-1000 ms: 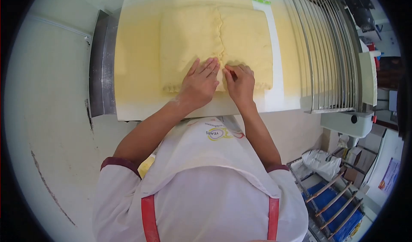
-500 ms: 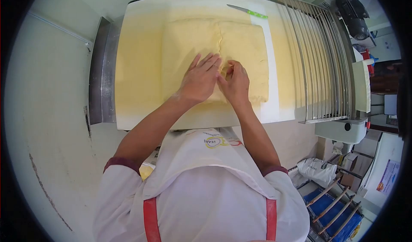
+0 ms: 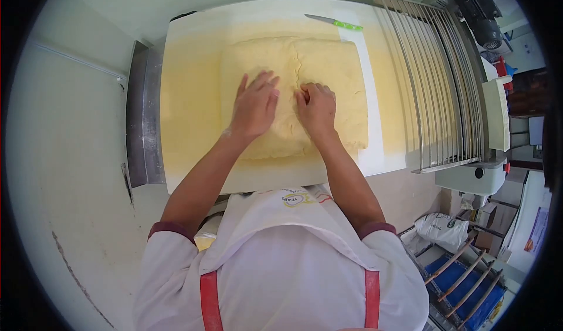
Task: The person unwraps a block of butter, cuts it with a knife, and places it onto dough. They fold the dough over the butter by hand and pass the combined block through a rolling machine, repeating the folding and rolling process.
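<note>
A large, thick slab of pale yellow dough (image 3: 337, 64) lies on the work surface, with a ragged seam (image 3: 297, 67) down its middle. My right hand (image 3: 316, 107) is on the seam, its fingers curled and pinched together at the dough's edge there. Just left of the seam, my left hand (image 3: 253, 108) is over the slab with its fingers spread, holding nothing. Toward me, the seam continues as a faint crease between the two wrists.
The white board (image 3: 187, 96) under the dough is dusted yellow. A green-handled knife (image 3: 347, 26) lies near its far edge. To the right stands a metal bar grille (image 3: 419, 90), with a black motor (image 3: 480, 20) behind. A metal plate (image 3: 136, 117) borders the left side.
My left hand has moved left, away from the seam and from my right hand. My right hand has stayed at the seam, its fingers more tightly curled. The view has shifted slightly.
</note>
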`<control>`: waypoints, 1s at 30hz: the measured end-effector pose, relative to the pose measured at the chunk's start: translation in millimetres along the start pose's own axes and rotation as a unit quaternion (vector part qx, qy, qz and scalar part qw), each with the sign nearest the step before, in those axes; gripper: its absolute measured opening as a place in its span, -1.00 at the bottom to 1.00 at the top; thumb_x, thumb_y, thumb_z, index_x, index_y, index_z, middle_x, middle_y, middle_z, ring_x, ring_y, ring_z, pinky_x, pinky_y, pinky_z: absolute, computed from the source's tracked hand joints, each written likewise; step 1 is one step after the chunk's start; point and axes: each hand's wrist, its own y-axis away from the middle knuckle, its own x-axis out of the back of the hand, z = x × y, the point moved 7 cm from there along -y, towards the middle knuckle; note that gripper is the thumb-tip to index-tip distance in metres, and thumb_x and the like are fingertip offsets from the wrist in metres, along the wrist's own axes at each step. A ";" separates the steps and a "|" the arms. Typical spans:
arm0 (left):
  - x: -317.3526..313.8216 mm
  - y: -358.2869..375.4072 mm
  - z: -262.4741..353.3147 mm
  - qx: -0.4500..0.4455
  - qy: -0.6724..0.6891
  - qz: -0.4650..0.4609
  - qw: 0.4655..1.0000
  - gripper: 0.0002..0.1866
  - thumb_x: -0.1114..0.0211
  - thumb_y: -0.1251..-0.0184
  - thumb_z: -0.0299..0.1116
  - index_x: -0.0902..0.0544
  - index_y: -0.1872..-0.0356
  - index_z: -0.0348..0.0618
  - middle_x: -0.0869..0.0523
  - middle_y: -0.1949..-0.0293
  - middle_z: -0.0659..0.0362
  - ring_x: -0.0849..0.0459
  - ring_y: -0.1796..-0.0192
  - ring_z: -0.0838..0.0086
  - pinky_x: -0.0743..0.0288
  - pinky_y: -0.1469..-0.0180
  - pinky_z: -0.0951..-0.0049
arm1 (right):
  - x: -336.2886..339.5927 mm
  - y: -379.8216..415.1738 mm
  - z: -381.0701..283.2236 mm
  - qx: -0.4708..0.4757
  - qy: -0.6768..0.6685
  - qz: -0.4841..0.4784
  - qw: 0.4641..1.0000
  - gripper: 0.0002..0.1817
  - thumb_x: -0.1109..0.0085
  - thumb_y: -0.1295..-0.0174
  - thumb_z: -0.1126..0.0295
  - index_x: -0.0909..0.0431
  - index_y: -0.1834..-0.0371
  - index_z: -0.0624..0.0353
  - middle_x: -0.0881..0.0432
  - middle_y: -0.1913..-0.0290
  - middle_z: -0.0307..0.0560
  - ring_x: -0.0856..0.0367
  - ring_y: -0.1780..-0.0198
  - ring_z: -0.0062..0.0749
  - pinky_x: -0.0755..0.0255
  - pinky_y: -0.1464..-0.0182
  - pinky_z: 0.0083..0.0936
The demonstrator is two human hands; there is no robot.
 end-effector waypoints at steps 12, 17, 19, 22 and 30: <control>56.2 44.0 -137.8 0.219 0.128 0.176 0.951 -0.74 -0.13 -0.43 -0.33 -0.63 -0.02 -0.17 -0.55 -0.21 0.01 -0.43 -0.33 0.18 -0.25 -0.37 0.26 | -21.3 -31.5 6.8 -0.061 0.043 -0.031 0.997 -0.81 -0.34 -0.08 0.29 -0.61 0.41 0.17 -0.61 0.48 -0.08 -0.54 0.30 -0.17 -0.32 0.10 -0.27; 52.9 62.3 -184.7 0.272 0.056 0.196 0.941 -0.62 -0.10 -0.44 -0.31 -0.47 -0.20 -0.25 -0.45 -0.29 -0.04 -0.33 -0.39 0.16 -0.18 -0.41 0.18 | -20.2 -33.2 12.2 -0.090 0.006 -0.060 0.994 -0.80 -0.33 -0.09 0.27 -0.61 0.38 0.18 -0.63 0.43 -0.06 -0.55 0.27 -0.16 -0.33 0.08 -0.27; 39.2 76.3 -193.3 0.242 -0.063 0.177 0.952 -0.60 -0.11 -0.42 -0.30 -0.45 -0.22 -0.22 -0.40 -0.33 -0.01 -0.27 -0.43 0.17 -0.11 -0.44 0.14 | -11.5 -38.8 12.5 -0.153 -0.060 -0.050 0.985 -0.84 -0.28 -0.13 0.32 -0.61 0.40 0.18 -0.64 0.40 -0.02 -0.55 0.27 -0.13 -0.35 0.07 -0.26; 32.3 71.5 -184.6 0.234 -0.115 0.145 0.954 -0.57 -0.09 -0.41 -0.27 -0.43 -0.25 -0.17 -0.35 -0.37 0.02 -0.21 -0.46 0.19 0.00 -0.47 0.11 | -25.2 -53.6 9.5 -0.094 -0.011 -0.039 0.995 -0.84 -0.28 -0.13 0.31 -0.63 0.36 0.18 -0.65 0.40 -0.03 -0.55 0.26 -0.12 -0.38 0.07 -0.27; 35.4 69.0 -187.3 0.253 -0.088 0.134 0.954 -0.58 -0.13 -0.38 -0.26 -0.44 -0.23 -0.13 -0.34 -0.38 0.09 -0.20 -0.46 0.22 0.04 -0.49 0.11 | -17.1 -66.4 7.4 -0.089 -0.003 0.006 0.996 -0.83 -0.31 -0.09 0.36 -0.64 0.35 0.25 -0.65 0.44 -0.01 -0.59 0.32 -0.13 -0.46 0.19 -0.29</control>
